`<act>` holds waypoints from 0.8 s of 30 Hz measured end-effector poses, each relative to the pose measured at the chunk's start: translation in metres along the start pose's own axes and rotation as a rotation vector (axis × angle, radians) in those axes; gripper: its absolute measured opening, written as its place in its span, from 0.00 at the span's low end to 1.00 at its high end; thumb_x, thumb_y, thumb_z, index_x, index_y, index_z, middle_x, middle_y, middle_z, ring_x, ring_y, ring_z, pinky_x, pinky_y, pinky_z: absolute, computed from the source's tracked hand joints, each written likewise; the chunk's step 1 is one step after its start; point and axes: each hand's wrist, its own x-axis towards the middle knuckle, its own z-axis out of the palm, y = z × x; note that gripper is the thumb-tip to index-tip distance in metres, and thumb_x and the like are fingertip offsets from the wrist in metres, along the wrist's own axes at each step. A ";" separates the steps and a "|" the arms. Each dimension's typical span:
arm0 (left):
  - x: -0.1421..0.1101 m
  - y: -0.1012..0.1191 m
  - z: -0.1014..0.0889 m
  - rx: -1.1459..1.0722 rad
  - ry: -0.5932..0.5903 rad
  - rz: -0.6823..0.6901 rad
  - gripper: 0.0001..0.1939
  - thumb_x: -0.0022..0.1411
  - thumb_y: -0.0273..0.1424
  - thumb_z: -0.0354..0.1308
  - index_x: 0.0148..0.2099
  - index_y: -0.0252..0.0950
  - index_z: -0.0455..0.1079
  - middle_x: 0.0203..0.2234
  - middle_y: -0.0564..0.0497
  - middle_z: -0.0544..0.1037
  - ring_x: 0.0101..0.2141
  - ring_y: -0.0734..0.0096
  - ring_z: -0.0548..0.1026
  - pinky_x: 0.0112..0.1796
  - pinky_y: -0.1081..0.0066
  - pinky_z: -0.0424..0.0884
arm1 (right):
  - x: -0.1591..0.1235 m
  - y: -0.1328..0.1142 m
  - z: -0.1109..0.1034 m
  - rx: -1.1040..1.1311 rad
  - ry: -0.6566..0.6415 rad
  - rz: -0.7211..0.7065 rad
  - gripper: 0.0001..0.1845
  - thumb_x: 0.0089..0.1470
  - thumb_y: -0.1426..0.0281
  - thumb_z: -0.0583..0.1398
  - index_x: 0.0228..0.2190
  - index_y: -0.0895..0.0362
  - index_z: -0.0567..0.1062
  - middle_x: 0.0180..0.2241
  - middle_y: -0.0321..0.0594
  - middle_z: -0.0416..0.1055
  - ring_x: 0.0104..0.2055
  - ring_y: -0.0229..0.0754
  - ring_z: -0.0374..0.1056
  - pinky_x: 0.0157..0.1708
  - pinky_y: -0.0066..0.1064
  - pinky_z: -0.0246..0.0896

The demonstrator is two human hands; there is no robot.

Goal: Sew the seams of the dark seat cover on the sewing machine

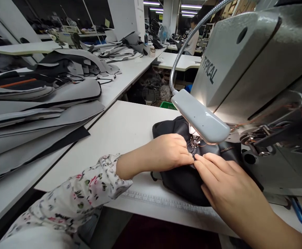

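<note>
Ideally, the black material (184,185) stays flat and gets guided with light, even pressure, fingertips kept clear of the presser foot (194,141). It lies bunched on the white counter (130,119), partly under the sewing machine (226,62). Both hands press on it, nearly meeting just in front of the foot: the left hand (170,152) curls its fingers into the fold, forearm reaching across, while the right hand (227,181) lies flatter, palm down, fingers angled toward the left.

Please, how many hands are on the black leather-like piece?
2: the left hand just left of the presser foot, and the right hand in front and to the right.
</note>
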 end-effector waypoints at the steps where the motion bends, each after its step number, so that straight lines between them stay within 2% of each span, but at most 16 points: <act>1: 0.000 0.000 0.000 0.006 0.009 0.000 0.14 0.76 0.22 0.52 0.43 0.35 0.79 0.32 0.52 0.83 0.36 0.74 0.79 0.41 0.72 0.72 | 0.001 0.002 0.001 0.001 -0.001 -0.006 0.18 0.62 0.81 0.51 0.45 0.65 0.78 0.43 0.47 0.79 0.49 0.49 0.68 0.40 0.40 0.55; 6: 0.001 0.005 0.004 0.029 0.059 -0.040 0.13 0.76 0.23 0.53 0.42 0.35 0.79 0.28 0.54 0.80 0.32 0.75 0.75 0.37 0.72 0.71 | 0.001 0.010 0.002 0.014 0.010 -0.048 0.18 0.59 0.83 0.52 0.43 0.63 0.78 0.43 0.47 0.79 0.48 0.50 0.67 0.39 0.40 0.54; 11: 0.000 0.015 0.015 0.045 0.092 -0.104 0.13 0.76 0.24 0.52 0.40 0.35 0.77 0.33 0.53 0.83 0.37 0.74 0.78 0.40 0.71 0.72 | 0.000 0.019 0.004 0.033 0.019 -0.064 0.18 0.62 0.83 0.50 0.43 0.63 0.79 0.43 0.45 0.80 0.50 0.50 0.66 0.42 0.40 0.55; 17: 0.002 0.026 0.025 0.140 0.197 -0.184 0.13 0.76 0.25 0.53 0.39 0.35 0.76 0.32 0.55 0.82 0.34 0.74 0.77 0.36 0.70 0.69 | -0.003 0.029 0.012 0.039 0.024 -0.044 0.19 0.66 0.81 0.49 0.46 0.62 0.78 0.46 0.42 0.80 0.51 0.48 0.67 0.44 0.40 0.57; 24: 0.004 0.035 0.033 0.226 0.213 -0.219 0.13 0.76 0.24 0.51 0.41 0.33 0.75 0.32 0.51 0.81 0.35 0.72 0.76 0.39 0.69 0.70 | -0.003 0.030 0.022 0.029 0.076 -0.013 0.15 0.68 0.78 0.52 0.47 0.63 0.77 0.48 0.43 0.81 0.52 0.48 0.70 0.44 0.41 0.58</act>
